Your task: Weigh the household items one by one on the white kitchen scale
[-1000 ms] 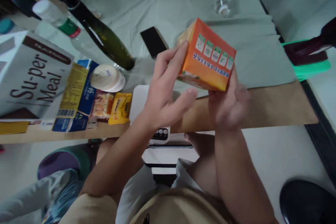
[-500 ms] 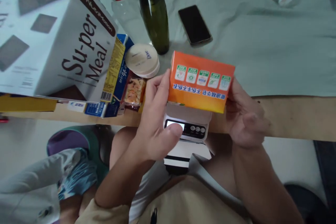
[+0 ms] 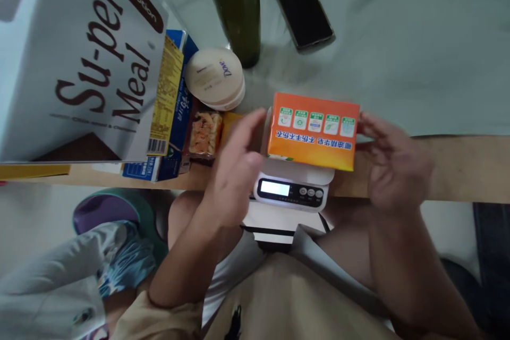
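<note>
Orange soap box (image 3: 313, 133) sits on digital scale (image 3: 292, 193), left hand (image 3: 231, 186) open beside it, right hand (image 3: 398, 170) open at opposite end.

Behind the bare left hand (image 3: 233, 180) and the bare right hand (image 3: 398, 170) the forearms (image 3: 181, 263) are uncovered too, and a loose, plain tan fabric sleeve (image 3: 163, 319) ends in a soft, creased edge well behind the left one. Between the forearms, on the wearer's side of the grip, spreads a matching tan fabric top (image 3: 287, 297) with a small, narrow, dark mark (image 3: 236, 321), too unclear to make out. Pale grey cloth shorts (image 3: 235, 263) with folded legs leave the knees (image 3: 187, 212) bare.
</note>
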`<state>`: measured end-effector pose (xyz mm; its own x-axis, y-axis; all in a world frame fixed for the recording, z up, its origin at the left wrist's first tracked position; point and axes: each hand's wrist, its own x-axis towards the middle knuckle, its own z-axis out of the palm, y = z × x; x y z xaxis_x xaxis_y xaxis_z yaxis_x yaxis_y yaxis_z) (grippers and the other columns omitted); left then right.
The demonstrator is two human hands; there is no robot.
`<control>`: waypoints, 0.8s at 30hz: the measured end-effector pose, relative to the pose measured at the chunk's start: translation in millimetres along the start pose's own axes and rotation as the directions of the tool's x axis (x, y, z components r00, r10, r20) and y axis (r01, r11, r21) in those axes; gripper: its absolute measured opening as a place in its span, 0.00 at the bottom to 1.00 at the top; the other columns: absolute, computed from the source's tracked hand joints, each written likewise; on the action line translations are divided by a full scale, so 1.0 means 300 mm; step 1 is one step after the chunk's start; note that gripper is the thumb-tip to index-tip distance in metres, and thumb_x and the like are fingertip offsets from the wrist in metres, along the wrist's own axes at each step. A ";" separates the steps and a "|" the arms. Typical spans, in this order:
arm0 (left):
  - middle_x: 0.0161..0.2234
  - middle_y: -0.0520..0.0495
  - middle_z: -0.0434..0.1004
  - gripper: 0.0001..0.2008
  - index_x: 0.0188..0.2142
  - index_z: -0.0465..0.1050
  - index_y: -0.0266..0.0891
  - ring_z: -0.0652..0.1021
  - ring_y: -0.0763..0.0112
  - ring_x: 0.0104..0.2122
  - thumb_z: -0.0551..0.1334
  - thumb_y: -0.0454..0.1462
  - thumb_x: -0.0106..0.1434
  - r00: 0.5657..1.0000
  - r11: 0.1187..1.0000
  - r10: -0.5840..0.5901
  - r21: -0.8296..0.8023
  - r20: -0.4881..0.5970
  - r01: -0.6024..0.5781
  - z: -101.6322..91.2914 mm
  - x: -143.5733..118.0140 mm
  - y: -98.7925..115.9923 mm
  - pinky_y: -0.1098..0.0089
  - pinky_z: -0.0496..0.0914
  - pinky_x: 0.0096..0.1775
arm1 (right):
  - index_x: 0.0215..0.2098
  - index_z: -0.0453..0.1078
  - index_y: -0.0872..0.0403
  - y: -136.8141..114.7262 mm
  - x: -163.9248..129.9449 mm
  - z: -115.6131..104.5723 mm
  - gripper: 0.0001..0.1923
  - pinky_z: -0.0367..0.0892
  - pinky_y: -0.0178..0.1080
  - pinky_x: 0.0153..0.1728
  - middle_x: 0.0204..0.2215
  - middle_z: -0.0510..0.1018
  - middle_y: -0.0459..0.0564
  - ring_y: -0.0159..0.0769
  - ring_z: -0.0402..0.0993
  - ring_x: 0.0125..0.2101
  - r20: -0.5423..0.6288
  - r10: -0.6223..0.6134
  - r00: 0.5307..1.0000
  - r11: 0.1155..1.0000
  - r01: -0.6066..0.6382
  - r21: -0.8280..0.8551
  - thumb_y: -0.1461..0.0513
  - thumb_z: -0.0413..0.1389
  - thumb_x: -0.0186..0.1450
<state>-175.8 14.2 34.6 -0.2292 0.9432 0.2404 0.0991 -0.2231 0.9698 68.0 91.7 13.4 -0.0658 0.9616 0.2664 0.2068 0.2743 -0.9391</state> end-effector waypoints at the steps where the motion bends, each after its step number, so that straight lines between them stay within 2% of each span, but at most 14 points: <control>1: 0.62 0.49 0.77 0.27 0.65 0.75 0.53 0.75 0.53 0.64 0.56 0.57 0.74 0.976 0.991 0.136 0.017 -0.168 -0.135 0.005 0.013 -0.016 0.50 0.69 0.67 | 0.53 0.83 0.46 0.005 0.015 -0.001 0.23 0.75 0.45 0.34 0.46 0.88 0.53 0.48 0.85 0.47 -0.100 -0.015 0.995 0.999 0.018 0.031 0.49 0.55 0.66; 2: 0.58 0.51 0.79 0.26 0.61 0.78 0.55 0.76 0.53 0.61 0.57 0.58 0.72 0.897 0.956 0.294 0.088 -0.329 -0.281 0.011 0.027 -0.029 0.50 0.71 0.66 | 0.50 0.83 0.47 0.012 0.030 -0.003 0.23 0.71 0.43 0.32 0.42 0.87 0.52 0.46 0.84 0.44 -0.198 -0.039 0.979 0.997 0.051 0.059 0.49 0.55 0.64; 3: 0.55 0.52 0.80 0.25 0.58 0.79 0.56 0.77 0.52 0.59 0.58 0.60 0.70 0.784 0.900 0.434 0.188 -0.443 -0.392 0.017 0.040 -0.038 0.48 0.71 0.64 | 0.48 0.84 0.47 0.018 0.043 -0.006 0.22 0.68 0.41 0.31 0.40 0.86 0.52 0.43 0.82 0.41 -0.276 -0.064 0.959 0.993 0.090 0.081 0.49 0.54 0.63; 4: 0.53 0.54 0.80 0.25 0.56 0.79 0.58 0.77 0.52 0.58 0.59 0.61 0.68 0.695 0.852 0.523 0.275 -0.493 -0.446 0.021 0.050 -0.043 0.47 0.71 0.64 | 0.47 0.84 0.46 0.024 0.054 -0.009 0.23 0.66 0.40 0.31 0.38 0.85 0.51 0.41 0.81 0.39 -0.327 -0.082 0.941 0.988 0.120 0.098 0.48 0.54 0.62; 5: 0.52 0.55 0.80 0.25 0.56 0.79 0.60 0.77 0.51 0.59 0.58 0.62 0.68 0.662 0.827 0.562 0.320 -0.497 -0.462 0.023 0.058 -0.045 0.45 0.71 0.64 | 0.46 0.84 0.46 0.028 0.061 -0.012 0.23 0.64 0.40 0.31 0.36 0.84 0.50 0.40 0.79 0.38 -0.355 -0.090 0.931 0.984 0.139 0.114 0.47 0.54 0.62; 6: 0.54 0.57 0.80 0.26 0.57 0.78 0.60 0.76 0.50 0.61 0.57 0.63 0.68 0.687 0.834 0.552 0.314 -0.473 -0.454 0.023 0.062 -0.044 0.45 0.71 0.64 | 0.46 0.84 0.45 0.031 0.064 -0.014 0.24 0.62 0.40 0.31 0.35 0.83 0.50 0.39 0.78 0.37 -0.367 -0.091 0.926 0.981 0.148 0.129 0.45 0.54 0.62; 9: 0.61 0.60 0.79 0.30 0.61 0.76 0.61 0.74 0.51 0.67 0.51 0.64 0.69 0.847 0.914 0.406 0.145 -0.342 -0.380 0.010 0.056 -0.033 0.47 0.71 0.65 | 0.45 0.84 0.44 0.028 0.060 -0.016 0.22 0.61 0.40 0.32 0.34 0.81 0.48 0.38 0.78 0.36 -0.347 -0.053 0.936 0.981 0.114 0.158 0.45 0.57 0.60; 11: 0.64 0.63 0.76 0.31 0.62 0.75 0.62 0.72 0.52 0.70 0.53 0.65 0.67 0.906 0.944 0.327 0.052 -0.267 -0.325 0.002 0.048 -0.025 0.49 0.72 0.65 | 0.44 0.83 0.44 0.022 0.052 -0.015 0.22 0.61 0.41 0.34 0.35 0.82 0.48 0.38 0.78 0.37 -0.330 -0.035 0.943 0.983 0.093 0.161 0.46 0.58 0.59; 15: 0.66 0.64 0.75 0.31 0.62 0.76 0.64 0.69 0.53 0.72 0.57 0.64 0.64 0.938 0.956 0.290 0.011 -0.188 -0.293 0.002 0.043 -0.022 0.52 0.71 0.68 | 0.46 0.82 0.45 0.014 0.042 -0.016 0.20 0.62 0.42 0.35 0.36 0.81 0.49 0.39 0.77 0.39 -0.279 -0.042 0.959 0.984 0.089 0.158 0.48 0.56 0.62; 19: 0.67 0.59 0.73 0.32 0.64 0.74 0.62 0.68 0.53 0.73 0.57 0.64 0.65 0.941 0.958 0.286 0.018 -0.179 -0.287 0.013 0.049 -0.040 0.50 0.65 0.71 | 0.49 0.82 0.45 0.013 0.039 -0.014 0.22 0.62 0.42 0.36 0.38 0.80 0.50 0.40 0.76 0.41 -0.238 -0.079 0.968 0.983 0.116 0.144 0.46 0.57 0.62; 24: 0.66 0.57 0.74 0.32 0.64 0.74 0.61 0.70 0.54 0.70 0.54 0.64 0.66 0.934 0.954 0.300 0.046 -0.193 -0.297 0.024 0.053 -0.043 0.51 0.68 0.71 | 0.48 0.80 0.48 0.019 0.041 -0.007 0.22 0.62 0.42 0.35 0.36 0.79 0.51 0.40 0.76 0.39 -0.217 -0.087 0.972 0.978 0.125 0.169 0.48 0.56 0.63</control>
<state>-173.8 33.8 25.5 -0.3714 0.7667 0.5237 0.2068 -0.4816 0.8517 70.4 105.2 11.9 0.1300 0.9125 0.3878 0.0292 0.3874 -0.9215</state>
